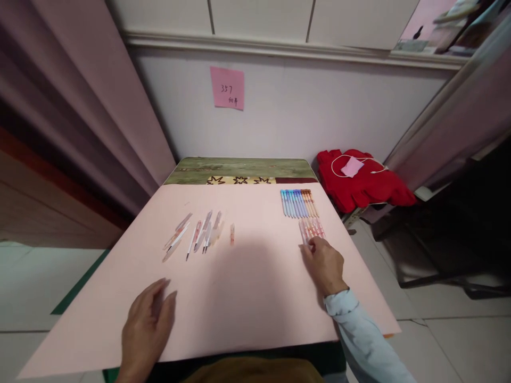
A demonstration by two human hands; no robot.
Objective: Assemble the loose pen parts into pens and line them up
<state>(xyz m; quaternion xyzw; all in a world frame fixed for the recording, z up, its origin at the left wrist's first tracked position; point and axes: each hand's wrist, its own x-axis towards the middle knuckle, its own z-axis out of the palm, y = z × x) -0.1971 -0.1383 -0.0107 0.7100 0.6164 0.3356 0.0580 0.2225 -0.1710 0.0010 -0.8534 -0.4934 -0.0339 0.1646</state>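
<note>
My right hand [324, 266] is at the right of the pink sheet, its fingers curled over the lower ends of a row of pink-patterned pens [313, 229]. The fingertips appear closed on the pen at that row's left side, though the grip is partly hidden. Just beyond lies a neat row of blue pens [293, 204] with brown-topped pens [310, 203] beside it. My left hand [148, 319] rests near the front left, empty, thumb and fingers apart. Ahead of it lie loose pen parts: white dark-tipped refills [207, 236] and clear barrels [217, 219]. A short patterned piece [232, 234] lies apart.
The pink sheet [255, 314] covers most of a table with a green wood-look far edge [247, 166]. A wall with a pink note [227, 88] stands behind. To the right are a red cloth [339, 183] with a white cable, and a dark chair [459, 223].
</note>
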